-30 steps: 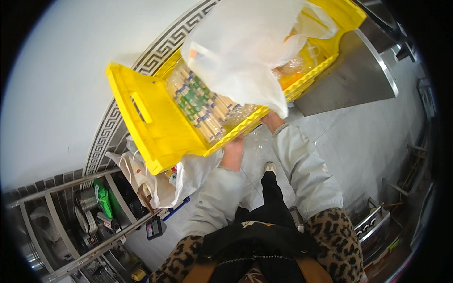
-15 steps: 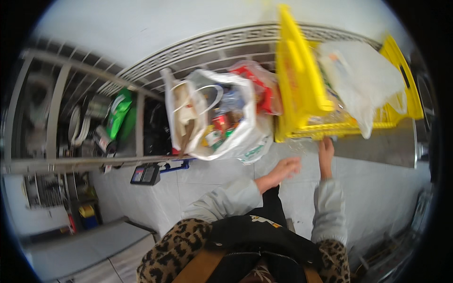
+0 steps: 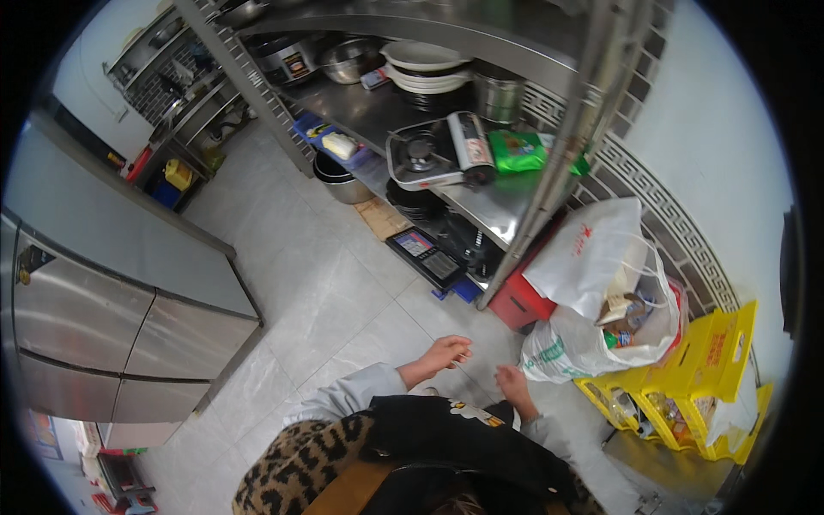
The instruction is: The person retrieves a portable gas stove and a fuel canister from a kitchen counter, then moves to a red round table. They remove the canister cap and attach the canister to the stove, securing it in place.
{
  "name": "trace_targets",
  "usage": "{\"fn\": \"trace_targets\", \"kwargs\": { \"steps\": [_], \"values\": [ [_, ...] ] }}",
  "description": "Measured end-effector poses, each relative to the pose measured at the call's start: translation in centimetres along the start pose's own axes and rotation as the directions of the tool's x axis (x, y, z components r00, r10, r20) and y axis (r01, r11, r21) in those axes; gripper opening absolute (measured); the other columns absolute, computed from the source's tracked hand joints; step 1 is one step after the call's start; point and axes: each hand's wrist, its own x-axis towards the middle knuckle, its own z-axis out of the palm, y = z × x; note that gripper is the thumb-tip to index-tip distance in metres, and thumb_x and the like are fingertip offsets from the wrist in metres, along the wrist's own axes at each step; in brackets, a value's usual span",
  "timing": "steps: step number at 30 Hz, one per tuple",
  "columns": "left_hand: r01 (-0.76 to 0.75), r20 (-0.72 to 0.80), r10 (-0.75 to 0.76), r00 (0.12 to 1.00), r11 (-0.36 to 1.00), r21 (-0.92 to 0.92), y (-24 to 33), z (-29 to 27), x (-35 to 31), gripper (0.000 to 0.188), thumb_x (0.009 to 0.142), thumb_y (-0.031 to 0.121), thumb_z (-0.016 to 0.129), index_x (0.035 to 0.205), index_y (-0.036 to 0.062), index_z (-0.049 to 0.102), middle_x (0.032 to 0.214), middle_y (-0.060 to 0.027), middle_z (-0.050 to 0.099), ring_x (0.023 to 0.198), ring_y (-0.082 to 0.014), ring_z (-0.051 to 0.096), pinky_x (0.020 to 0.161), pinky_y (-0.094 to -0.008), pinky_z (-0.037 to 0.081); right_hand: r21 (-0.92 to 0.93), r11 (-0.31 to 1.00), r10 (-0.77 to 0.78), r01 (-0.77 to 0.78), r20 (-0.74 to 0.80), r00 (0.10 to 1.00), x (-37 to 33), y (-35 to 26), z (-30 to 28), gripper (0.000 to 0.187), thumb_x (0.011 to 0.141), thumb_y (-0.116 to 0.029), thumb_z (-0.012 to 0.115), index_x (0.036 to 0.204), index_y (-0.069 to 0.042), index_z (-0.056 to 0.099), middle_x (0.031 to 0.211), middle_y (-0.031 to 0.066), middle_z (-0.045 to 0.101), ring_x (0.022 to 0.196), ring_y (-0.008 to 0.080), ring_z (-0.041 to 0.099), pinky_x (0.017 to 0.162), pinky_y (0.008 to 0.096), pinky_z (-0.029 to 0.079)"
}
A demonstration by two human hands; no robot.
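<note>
My left hand [image 3: 439, 356] hangs over the grey floor tiles, its fingers loosely bent and apart, with nothing visible in it. Close by, my right hand [image 3: 515, 388] is held low near my body, next to a big white carrier bag [image 3: 562, 343]. No held thing shows in its loosely parted fingers, which are a little blurred. Bottles, a can-like item and paper fill the bag's mouth. Beyond the bag, at the right, stand yellow plastic crates [image 3: 708, 369] with clear bags and bottles in them.
A steel shelf rack [image 3: 554, 146] holds a portable gas stove [image 3: 421, 153], a green packet [image 3: 519, 153] and stacked white dishes [image 3: 427, 73]. A black scale [image 3: 427, 257] and a red box [image 3: 518, 300] stand low beside it. A steel fridge [image 3: 94, 335] fills the left.
My view has swung left, from the crates toward the rack and fridge. My right hand has come away from the yellow crate's edge and is back near my body, close to my left hand.
</note>
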Motion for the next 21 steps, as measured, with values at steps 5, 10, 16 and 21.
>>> {"fn": "trace_targets", "kwargs": {
  "steps": [5,10,16,21],
  "values": [
    [-0.085,-0.184,0.048,0.982,0.976,-0.201,1.5,-9.5,-2.1,0.031,0.097,0.028,0.052,0.124,0.0119,0.057,0.105,-0.0005,0.067,0.090,-0.0080,0.060,0.076,-0.0275,0.047,0.167,0.981,-0.106,0.096,0.049,0.993,13.4,-15.4,3.2,0.027,0.093,-0.020,0.061,0.114,-0.003,0.060,0.090,0.0052,0.069,0.072,0.0087,0.060,0.061,0.0236,0.048],
    [-0.127,-0.221,0.060,0.973,0.944,-0.305,4.0,-16.7,-0.9,0.029,0.097,0.024,0.052,0.123,0.0114,0.057,0.106,-0.0009,0.067,0.090,-0.0096,0.061,0.076,-0.0277,0.048,0.412,0.892,0.187,-0.184,0.034,0.982,22.2,-27.0,6.4,0.044,0.093,-0.037,0.060,0.124,-0.006,0.054,0.112,0.0084,0.066,0.089,0.0146,0.061,0.072,0.0311,0.050],
    [-0.231,-0.323,0.154,0.934,0.948,-0.218,12.4,-26.7,2.5,0.030,0.097,0.025,0.051,0.123,0.0111,0.056,0.106,-0.0017,0.067,0.089,-0.0098,0.061,0.073,-0.0279,0.048,0.655,0.706,0.217,-0.270,0.162,0.963,32.1,-32.0,10.0,0.084,0.091,-0.063,0.051,0.148,-0.005,0.029,0.147,0.0157,0.041,0.129,0.0301,0.045,0.090,0.0438,0.047],
    [-0.420,-0.443,0.349,0.826,0.905,-0.068,24.0,-36.0,7.5,0.030,0.096,0.026,0.052,0.122,0.0116,0.057,0.104,-0.0003,0.067,0.087,-0.0098,0.061,0.074,-0.0279,0.047,0.740,0.610,0.213,-0.283,0.191,0.958,35.5,-33.4,11.4,0.069,0.092,-0.061,0.050,0.140,-0.013,0.043,0.135,0.0086,0.052,0.116,0.0256,0.054,0.083,0.0436,0.050]
  ]
}}
